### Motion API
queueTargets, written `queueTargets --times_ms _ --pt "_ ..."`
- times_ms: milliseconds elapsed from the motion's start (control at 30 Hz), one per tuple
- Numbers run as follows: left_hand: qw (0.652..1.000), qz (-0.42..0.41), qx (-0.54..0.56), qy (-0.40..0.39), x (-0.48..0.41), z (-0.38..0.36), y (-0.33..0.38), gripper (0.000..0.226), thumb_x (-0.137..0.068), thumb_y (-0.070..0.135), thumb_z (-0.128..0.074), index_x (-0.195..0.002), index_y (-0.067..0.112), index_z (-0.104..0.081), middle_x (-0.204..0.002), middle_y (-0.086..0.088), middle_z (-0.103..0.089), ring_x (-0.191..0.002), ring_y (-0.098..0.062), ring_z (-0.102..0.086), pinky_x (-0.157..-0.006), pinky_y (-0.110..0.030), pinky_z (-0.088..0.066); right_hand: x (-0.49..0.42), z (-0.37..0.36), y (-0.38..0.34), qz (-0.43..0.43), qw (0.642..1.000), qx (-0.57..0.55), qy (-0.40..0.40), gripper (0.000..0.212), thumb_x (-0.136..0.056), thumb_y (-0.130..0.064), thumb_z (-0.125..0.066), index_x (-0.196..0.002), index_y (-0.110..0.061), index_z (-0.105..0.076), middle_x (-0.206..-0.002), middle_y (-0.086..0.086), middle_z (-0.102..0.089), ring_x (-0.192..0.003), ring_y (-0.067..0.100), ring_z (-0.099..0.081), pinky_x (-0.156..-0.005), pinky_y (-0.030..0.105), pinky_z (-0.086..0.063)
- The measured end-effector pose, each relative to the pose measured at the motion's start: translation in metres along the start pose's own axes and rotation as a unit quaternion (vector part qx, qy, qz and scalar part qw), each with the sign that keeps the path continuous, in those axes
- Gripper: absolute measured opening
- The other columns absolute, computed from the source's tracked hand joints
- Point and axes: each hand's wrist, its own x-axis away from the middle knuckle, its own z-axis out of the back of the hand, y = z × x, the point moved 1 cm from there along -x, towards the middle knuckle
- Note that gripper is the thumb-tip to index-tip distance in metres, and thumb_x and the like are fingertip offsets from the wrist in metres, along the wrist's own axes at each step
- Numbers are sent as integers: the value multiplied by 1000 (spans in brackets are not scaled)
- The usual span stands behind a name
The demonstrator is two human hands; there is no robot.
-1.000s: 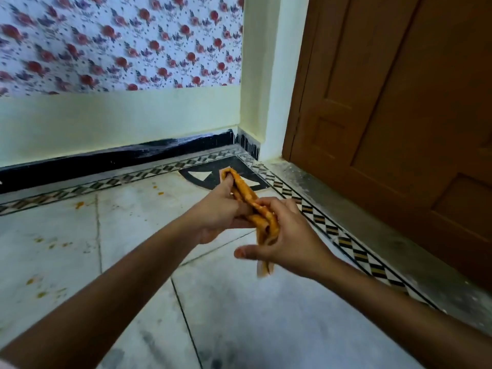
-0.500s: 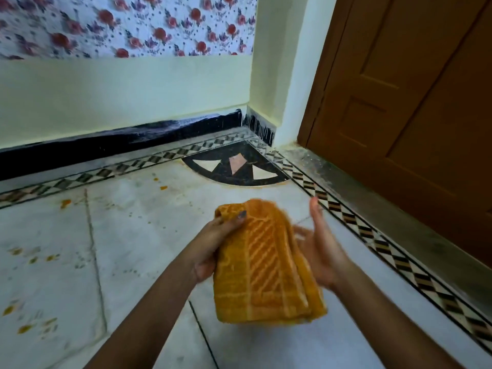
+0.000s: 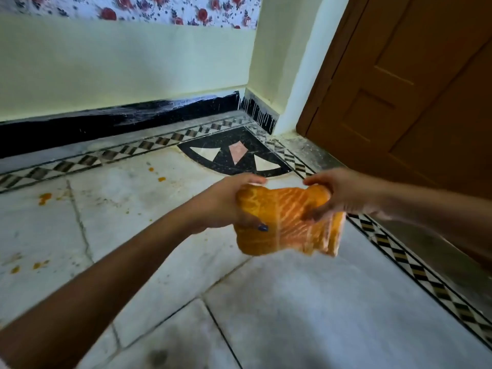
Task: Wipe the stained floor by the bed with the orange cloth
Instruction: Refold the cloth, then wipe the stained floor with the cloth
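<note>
The orange cloth (image 3: pixel 282 222), folded into a thick pad with pale stripes, hangs in the air above the white marble floor (image 3: pixel 306 310). My left hand (image 3: pixel 226 201) grips its left edge, thumb on the front. My right hand (image 3: pixel 343 193) pinches its upper right corner. Orange stains dot the floor to the left: one near the border (image 3: pixel 44 198), small spots (image 3: pixel 157 174) further back, and several specks (image 3: pixel 26 266) at the left edge. No bed is in view.
A brown wooden door (image 3: pixel 415 89) stands at the right. A cream wall with a black skirting (image 3: pixel 119 121) runs along the back. A black-and-white patterned border and a dark corner inlay (image 3: pixel 234 153) frame the floor.
The cloth was bunched narrow between both hands, then opened into a wide folded pad. My right hand moved from flat against its side to pinching the top right corner. The view dipped closer to the floor.
</note>
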Motion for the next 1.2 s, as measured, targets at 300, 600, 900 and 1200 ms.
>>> queueTargets --times_ms 300,600,900,1200 --pt "853 -127 -501 64 -35 29 31 52 -87 45 -57 -135 27 -47 -135 -11 -35 -126 -30 -34 -100 -45 -40 -24 37 -5 98 968 136 187 29 -64 -28 -81 -77 -21 -57 -87 -3 -58 -84 18 -57 -58 23 -39" --pt "823 51 -565 -18 -45 -20 -96 33 -95 31 -46 -124 17 -53 -125 -6 -54 -111 -26 -55 -86 -34 -44 -148 -134 83 106 962 236 82 87 -67 -77 -40 -144 -41 -22 -151 5 -27 -135 31 -30 -105 49 -34" --pt "893 108 -323 295 -42 -112 -182 44 -79 24 -43 -107 2 -69 -114 -16 -66 -102 -32 -64 -83 -42 -52 -185 -126 153 241 924 190 226 43 -70 -45 -48 -112 -37 -54 -113 9 -50 -87 33 -64 -62 38 -53" --pt "914 58 -236 324 -69 -146 -163 57 -81 29 -45 -131 1 -49 -132 -14 -54 -121 -27 -49 -103 -31 -32 -164 -121 184 292 925 184 161 50 -63 -42 -57 -113 -39 -53 -111 4 -55 -74 24 -65 -56 26 -51"
